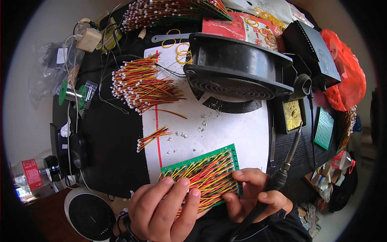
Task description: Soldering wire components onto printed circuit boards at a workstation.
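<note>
A green circuit board (196, 157) with rows of red, yellow and black wires (209, 173) lies tilted at the front of the white sheet. My left hand (163, 207) is closed over its left part, fingers pressing on the wires, thumb hidden. With my right hand (258, 197) I hold a soldering iron (276, 180), tip pointing up and away. Thumb and fingers of that hand also touch the board's right edge. Beyond the board lie a small bunch of loose wires (153, 138) and a large pile of wires with white connectors (141, 84).
A black fan (242, 66) stands on the white sheet (209, 133), among solder scraps. To its right are a tip-cleaning tray (293, 115), a black box (310, 52) and a red plastic bag (346, 76). A solder spool (72, 94) and cables lie left.
</note>
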Available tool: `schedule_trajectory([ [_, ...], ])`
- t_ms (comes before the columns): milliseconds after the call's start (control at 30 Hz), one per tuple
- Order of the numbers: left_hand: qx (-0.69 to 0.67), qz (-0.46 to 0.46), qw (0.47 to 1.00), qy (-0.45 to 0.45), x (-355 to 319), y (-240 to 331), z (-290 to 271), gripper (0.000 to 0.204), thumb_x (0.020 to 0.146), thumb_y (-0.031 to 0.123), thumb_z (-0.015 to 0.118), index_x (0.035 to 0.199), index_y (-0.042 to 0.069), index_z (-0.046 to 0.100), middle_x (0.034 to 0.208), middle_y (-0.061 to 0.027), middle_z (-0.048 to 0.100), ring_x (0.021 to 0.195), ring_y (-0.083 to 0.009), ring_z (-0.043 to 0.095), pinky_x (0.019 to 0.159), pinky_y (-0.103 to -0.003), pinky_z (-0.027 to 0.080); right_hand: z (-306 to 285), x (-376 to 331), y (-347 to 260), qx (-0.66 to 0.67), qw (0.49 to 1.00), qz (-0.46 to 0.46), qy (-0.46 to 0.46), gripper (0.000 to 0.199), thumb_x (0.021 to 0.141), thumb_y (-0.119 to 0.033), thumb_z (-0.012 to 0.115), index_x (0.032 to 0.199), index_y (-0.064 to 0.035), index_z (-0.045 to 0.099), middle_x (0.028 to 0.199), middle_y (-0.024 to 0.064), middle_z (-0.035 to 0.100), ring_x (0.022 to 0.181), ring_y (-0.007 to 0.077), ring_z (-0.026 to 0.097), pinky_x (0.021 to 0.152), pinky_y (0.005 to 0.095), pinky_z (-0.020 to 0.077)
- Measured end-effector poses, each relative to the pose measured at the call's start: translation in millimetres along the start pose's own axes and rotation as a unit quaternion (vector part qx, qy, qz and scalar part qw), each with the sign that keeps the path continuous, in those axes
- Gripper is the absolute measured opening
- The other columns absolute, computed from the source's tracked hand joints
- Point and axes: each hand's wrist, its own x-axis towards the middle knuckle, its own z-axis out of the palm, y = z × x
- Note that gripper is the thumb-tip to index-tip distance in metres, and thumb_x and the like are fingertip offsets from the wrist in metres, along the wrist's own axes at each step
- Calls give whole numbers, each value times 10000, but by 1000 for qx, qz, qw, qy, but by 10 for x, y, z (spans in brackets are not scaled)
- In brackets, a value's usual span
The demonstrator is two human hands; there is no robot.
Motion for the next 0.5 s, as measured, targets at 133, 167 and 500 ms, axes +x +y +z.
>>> schedule_trajectory([
  [133,-24,-14,1000,12,-8,-13,46,602,741,410,913,1153,44,671,1144,-161,660,977,-324,641,730,-404,516,-14,15,-32,2,1000,3,-2,768,774,172,757,1360,-132,364,1264,309,596,1071,360,677,851,398,552],
  [167,-35,-19,999,16,-7,-14,51,610,736,416,917,1152,43,671,1139,-161,660,970,-323,642,720,-403,515,-25,33,-41,-26,1000,7,-13,717,819,117,750,1333,-144,323,1231,305,608,1046,337,683,853,386,556],
  [500,-25,-10,1000,-8,-9,-16,42,649,750,445,904,1189,35,660,1148,-164,647,949,-336,639,718,-408,524,1,25,-27,-23,1000,1,-4,725,788,163,744,1334,-126,364,1220,319,612,1056,374,688,838,418,562],
])
